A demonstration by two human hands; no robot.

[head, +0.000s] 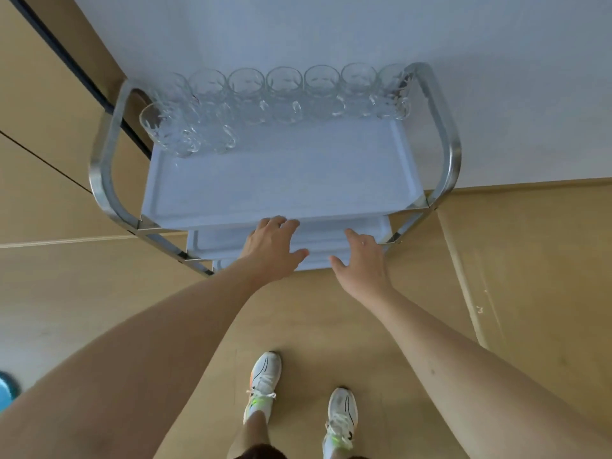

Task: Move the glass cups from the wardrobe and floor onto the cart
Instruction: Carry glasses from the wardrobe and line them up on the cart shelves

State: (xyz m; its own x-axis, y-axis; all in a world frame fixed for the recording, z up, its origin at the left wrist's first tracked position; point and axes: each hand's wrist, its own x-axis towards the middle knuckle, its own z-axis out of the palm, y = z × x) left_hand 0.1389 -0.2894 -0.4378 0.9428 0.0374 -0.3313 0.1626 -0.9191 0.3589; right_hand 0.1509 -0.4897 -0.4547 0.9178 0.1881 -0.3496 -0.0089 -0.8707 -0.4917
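The floor [331,326] is laid with brown cardboard, and a pale wall [331,28] rises behind the cart [106,160], a chrome-framed trolley with 3 white shelves. Its top tray [281,180] carries the cups [284,91]: 7 in a row along the far edge, handles toward the person, and at least 1 more [162,130] in front at the far left corner; the clear glass makes an exact count hard. The rest of the tray is bare. Both arms reach forward over 2 white shoes [341,415]. The left hand [275,250] and right hand [361,256] hover at the tray's near edge, fingers loosely spread, holding nothing. Neither the wardrobe nor any cup off the cart is in view, so the placing step looks finished for now; the next move likely calls for turning away to find another cup, gripping it by body or handle
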